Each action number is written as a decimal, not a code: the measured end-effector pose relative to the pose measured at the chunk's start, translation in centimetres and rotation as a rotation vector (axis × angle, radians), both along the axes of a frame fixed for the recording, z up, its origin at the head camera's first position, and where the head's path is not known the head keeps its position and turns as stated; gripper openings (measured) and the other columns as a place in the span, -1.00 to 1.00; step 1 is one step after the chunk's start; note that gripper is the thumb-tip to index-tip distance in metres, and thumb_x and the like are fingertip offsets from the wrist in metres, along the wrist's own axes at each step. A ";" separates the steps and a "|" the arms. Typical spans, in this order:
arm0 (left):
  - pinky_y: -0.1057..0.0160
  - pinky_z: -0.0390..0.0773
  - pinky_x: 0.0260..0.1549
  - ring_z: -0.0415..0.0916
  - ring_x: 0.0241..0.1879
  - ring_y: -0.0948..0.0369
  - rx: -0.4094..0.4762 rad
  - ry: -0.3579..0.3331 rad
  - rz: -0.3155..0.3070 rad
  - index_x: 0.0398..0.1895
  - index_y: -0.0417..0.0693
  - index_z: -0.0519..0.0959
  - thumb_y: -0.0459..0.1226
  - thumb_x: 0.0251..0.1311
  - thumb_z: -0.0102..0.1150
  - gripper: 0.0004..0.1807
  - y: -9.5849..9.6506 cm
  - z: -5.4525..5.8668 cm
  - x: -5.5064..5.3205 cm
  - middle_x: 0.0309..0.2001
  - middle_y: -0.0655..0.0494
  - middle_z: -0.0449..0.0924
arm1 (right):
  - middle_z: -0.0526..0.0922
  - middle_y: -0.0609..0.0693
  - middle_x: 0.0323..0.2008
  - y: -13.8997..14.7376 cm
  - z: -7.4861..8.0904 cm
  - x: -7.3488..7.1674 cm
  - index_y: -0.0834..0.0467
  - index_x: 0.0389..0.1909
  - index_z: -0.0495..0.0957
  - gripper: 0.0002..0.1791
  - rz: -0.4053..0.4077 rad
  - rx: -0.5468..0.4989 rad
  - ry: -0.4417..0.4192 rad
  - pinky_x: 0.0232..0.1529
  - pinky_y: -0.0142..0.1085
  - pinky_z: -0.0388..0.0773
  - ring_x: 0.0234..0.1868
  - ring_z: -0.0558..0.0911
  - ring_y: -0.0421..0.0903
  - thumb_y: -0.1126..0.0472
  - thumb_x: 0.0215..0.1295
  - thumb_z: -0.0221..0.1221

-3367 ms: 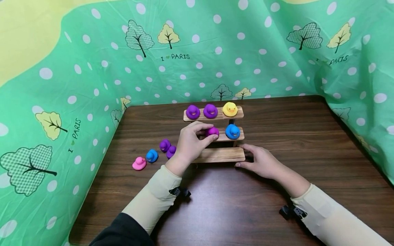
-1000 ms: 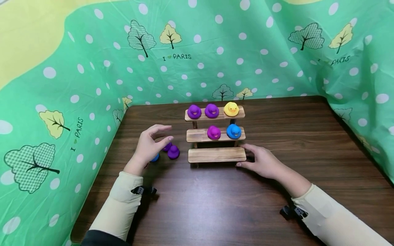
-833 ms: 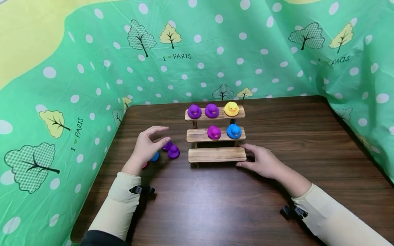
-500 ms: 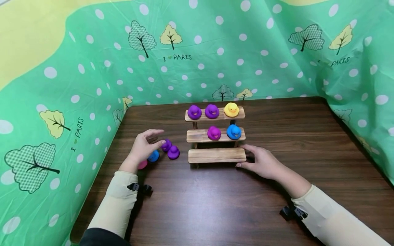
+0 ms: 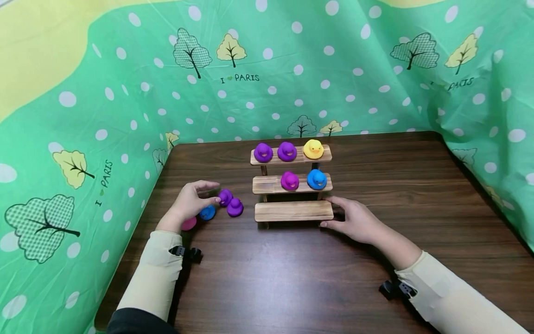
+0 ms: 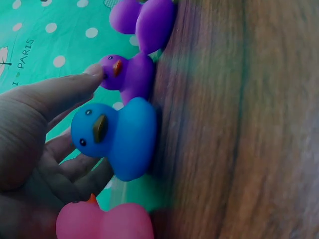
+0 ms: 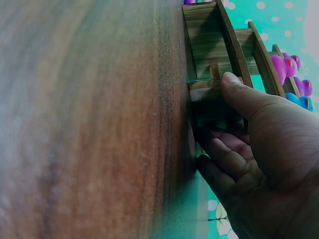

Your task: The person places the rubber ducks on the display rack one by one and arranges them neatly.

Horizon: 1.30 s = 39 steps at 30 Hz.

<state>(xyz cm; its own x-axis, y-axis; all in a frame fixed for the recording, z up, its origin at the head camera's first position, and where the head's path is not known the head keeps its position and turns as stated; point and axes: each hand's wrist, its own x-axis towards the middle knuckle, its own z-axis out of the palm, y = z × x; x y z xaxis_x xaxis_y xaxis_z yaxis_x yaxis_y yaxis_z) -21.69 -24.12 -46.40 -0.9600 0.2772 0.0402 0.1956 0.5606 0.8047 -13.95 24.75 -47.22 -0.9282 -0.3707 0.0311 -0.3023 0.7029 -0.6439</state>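
Note:
My left hand (image 5: 185, 204) is held low among rubber ducks on the table, thumb and fingers apart. In the left wrist view its thumb tip overlaps the head of a purple duck (image 6: 137, 72); I cannot tell whether they touch. A blue duck (image 6: 134, 142) sits near the palm, and a pink duck (image 6: 104, 221) lies partly hidden by the hand in the head view. Beside them is another purple duck (image 5: 235, 207). My right hand (image 5: 354, 220) grips the right end of a three-tier wooden display stand (image 5: 294, 211), thumb at the front of the lowest tier.
On the top tier sit two purple ducks (image 5: 287, 151) and a yellow duck (image 5: 313, 149). The middle tier bears a magenta duck (image 5: 289, 180) and a blue duck (image 5: 317, 179). A green printed cloth (image 5: 354, 69) surrounds the dark wooden table (image 5: 267, 283).
My left hand has let go of the magenta duck on the middle tier and moved left and down to the loose ducks. My right hand has stayed at the stand.

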 end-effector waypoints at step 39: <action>-0.05 0.52 0.30 0.58 0.24 0.02 -0.102 0.007 -0.051 0.10 -0.06 0.76 -0.26 0.19 0.56 -0.61 1.0 -0.6 -0.2 0.15 0.00 0.71 | 0.71 0.12 0.16 -0.1 0.0 0.0 0.19 0.41 0.47 -0.21 0.001 -0.002 0.010 0.12 0.10 0.66 0.15 0.69 0.08 -0.06 0.26 0.50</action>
<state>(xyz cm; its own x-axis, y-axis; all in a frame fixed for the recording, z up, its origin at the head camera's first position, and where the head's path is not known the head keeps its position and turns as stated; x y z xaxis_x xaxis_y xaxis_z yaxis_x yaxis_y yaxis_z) -21.88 -23.13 -46.95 -0.9442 0.3291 0.0159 0.2316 0.6287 0.7423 -13.96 24.69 -47.22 -0.9276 -0.3714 0.0409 -0.3091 0.7012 -0.6425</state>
